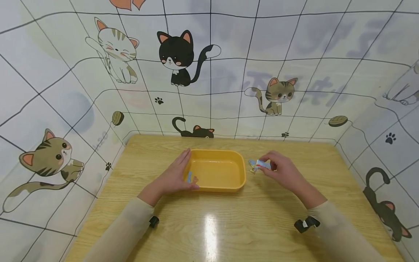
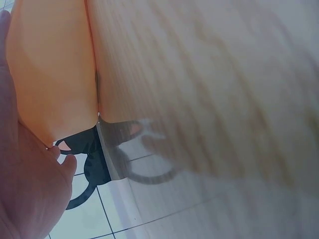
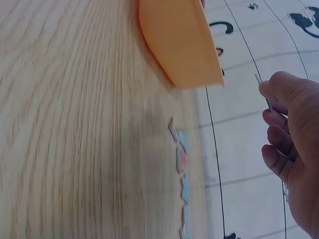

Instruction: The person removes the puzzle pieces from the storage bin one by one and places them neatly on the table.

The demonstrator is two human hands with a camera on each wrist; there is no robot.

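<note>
1. Head view: with thumb and fingers spread around the left end of the yellow tray (image 1: 218,174), my left hand (image 1: 175,174) grips it on the table (image 1: 183,225). Two small pieces, one blue (image 1: 189,177) and one orange (image 1: 195,179), lie inside, at that end. Beyond the opposite end, my right hand (image 1: 284,170) pinches a flat printed piece (image 1: 260,164) above several loose pieces (image 1: 252,164). I judge the step in hand to be picking up a single piece.
2. Left wrist view: my palm and fingers lie along the tray's outer wall; how firmly they press, I cannot tell.
3. Right wrist view: thumb and fingertips meet on the piece, seen edge-on and clear of the table, other fingers curled. Loose pieces lie beside the tray. A move into the tray would call for passing above its rim before loosening the pinch.
</note>
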